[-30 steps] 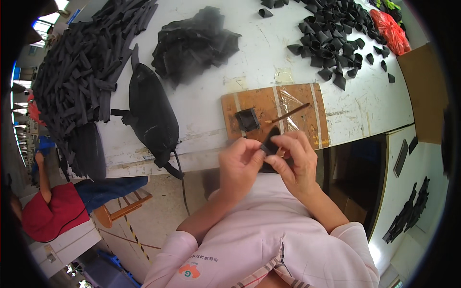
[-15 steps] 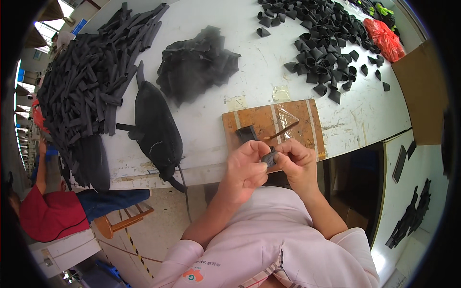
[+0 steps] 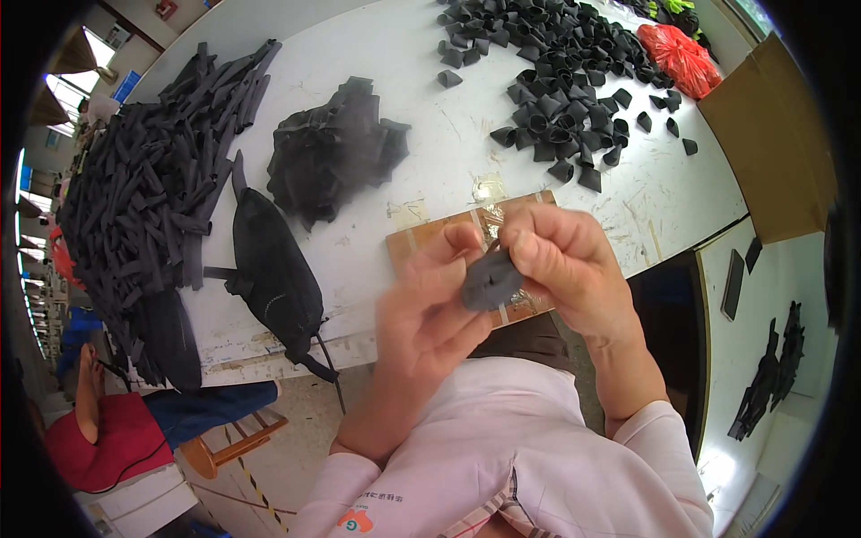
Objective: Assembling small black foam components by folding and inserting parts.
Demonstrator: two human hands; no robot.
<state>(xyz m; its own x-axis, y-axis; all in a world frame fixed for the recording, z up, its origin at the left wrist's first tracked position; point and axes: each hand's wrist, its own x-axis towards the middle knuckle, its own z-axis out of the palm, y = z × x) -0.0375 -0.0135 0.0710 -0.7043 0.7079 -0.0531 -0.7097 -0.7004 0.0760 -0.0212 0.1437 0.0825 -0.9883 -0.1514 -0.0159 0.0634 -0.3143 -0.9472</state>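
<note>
Both hands are raised close to the camera, above the near edge of the white work table [image 3: 430, 99]. The left hand [image 3: 429, 309] and the right hand [image 3: 567, 269] meet on one small dark grey folded piece of soft material [image 3: 491, 280]. The left grip is pressed together on the piece's left side, thumb on top and fingers beneath. The right grip pinches its right side, fingers curled over the top edge. The piece is held in the air between the two hands, clear of the table surface.

Directly below and behind the hands lies a brown rectangular wooden board [image 3: 421, 242], partly covered with glossy clear tape; the hands hide most of it.

Further items on the table:
- A loose heap of thin black crumpled fabric [image 3: 334, 148], behind the board and to its left.
- A flat black oval pouch with straps [image 3: 272, 269], left of the board, near the front edge of the table.
- A large pile of long black strips [image 3: 143, 188], covering the left end of the table.
- A spread of small black folded pieces [image 3: 556, 81], at the far right.
- A red plastic bag [image 3: 678, 56], just beyond that spread.
- A brown cardboard box [image 3: 771, 143], at the right edge.

A second person in red clothing [image 3: 108, 439] is at the lower left, beside the table.
</note>
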